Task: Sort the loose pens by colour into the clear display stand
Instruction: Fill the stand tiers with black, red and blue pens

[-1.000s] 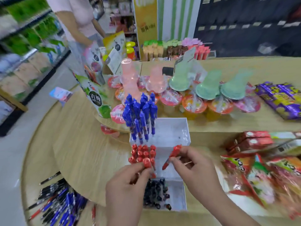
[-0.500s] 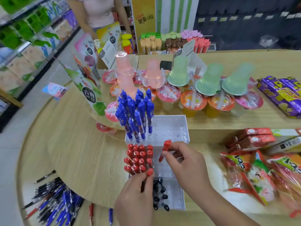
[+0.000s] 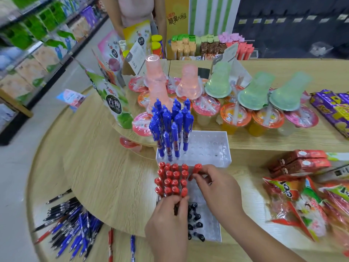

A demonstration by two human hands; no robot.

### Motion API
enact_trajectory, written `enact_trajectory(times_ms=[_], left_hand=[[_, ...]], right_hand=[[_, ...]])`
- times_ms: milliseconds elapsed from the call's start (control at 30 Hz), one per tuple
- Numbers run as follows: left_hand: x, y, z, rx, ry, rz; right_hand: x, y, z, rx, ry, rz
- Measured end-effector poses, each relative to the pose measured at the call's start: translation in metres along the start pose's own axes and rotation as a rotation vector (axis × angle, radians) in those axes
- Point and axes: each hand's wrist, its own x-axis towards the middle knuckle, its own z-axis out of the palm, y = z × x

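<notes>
We are tipping the red plastic pen (image 3: 196, 170) straighter than before over the clear plastic display stand (image 3: 217, 146), right hand (image 3: 217, 188) pinching its light, stiff barrel, left hand (image 3: 168, 224) pinching another red pen (image 3: 184, 191).

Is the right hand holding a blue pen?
No, the right hand pinches a red pen over the clear stand.

Plainly a shop: stocked shelves (image 3: 37, 44) along an aisle, wooden display tables (image 3: 105, 167) loaded with sealed jelly cups (image 3: 234, 116), snack packs (image 3: 294, 201), purple sweet bags (image 3: 334, 110) and standing product cards (image 3: 136, 55).
</notes>
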Motion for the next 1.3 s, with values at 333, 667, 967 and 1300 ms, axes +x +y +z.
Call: enact_trajectory(times_ms=[333,667,967,1300], left_hand=[[0.002,-0.009,-0.007,-0.005,-0.027,-0.056],[0.001,-0.007,-0.013,0.028,-0.050,-0.050],[0.003,-0.009,-0.014,0.047,-0.052,-0.054],[0.001,-0.014,-0.025,0.031,-0.086,-0.083]], right_hand=[[0.001,0.002,0.018,-0.189,-0.073,0.043],[0.003,-0.002,0.021,-0.304,-0.034,-0.013],[0.006,0.007,0.022,-0.396,-0.034,-0.200],[0.004,-0.004,0.005,-0.452,-0.159,-0.095]])
